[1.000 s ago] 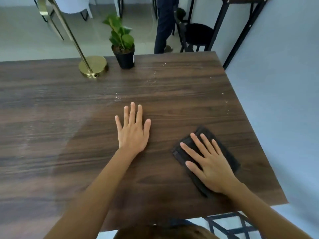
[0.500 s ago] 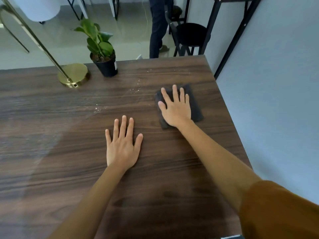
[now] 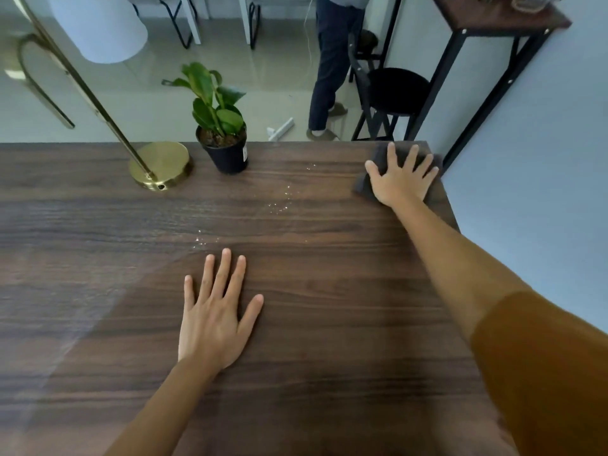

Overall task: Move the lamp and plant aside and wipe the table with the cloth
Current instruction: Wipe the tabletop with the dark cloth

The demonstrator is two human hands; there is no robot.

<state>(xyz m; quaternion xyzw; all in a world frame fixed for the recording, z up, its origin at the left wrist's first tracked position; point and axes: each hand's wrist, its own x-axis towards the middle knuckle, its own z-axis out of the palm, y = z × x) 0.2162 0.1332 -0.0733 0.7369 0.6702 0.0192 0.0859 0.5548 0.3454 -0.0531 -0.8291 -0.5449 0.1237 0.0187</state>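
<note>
Dark wooden table [image 3: 312, 291]: beyond the plant [image 3: 223, 139], right hand [image 3: 399, 181] presses flat on the soft, limp cloth [image 3: 362, 187]; left hand [image 3: 214, 317] lies open, empty.

Beyond the far edge I see a person's legs [image 3: 330, 70] standing on the pale floor [image 3: 269, 77] (dark trousers). Beside them is a black stool [image 3: 396, 90], under a tall dark side table [image 3: 493, 18].

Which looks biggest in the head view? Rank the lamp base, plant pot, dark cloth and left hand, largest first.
1. left hand, though it is nearest the camera, so its lead is unsure.
2. dark cloth, partly hidden under the right hand.
3. lamp base.
4. plant pot.
</note>
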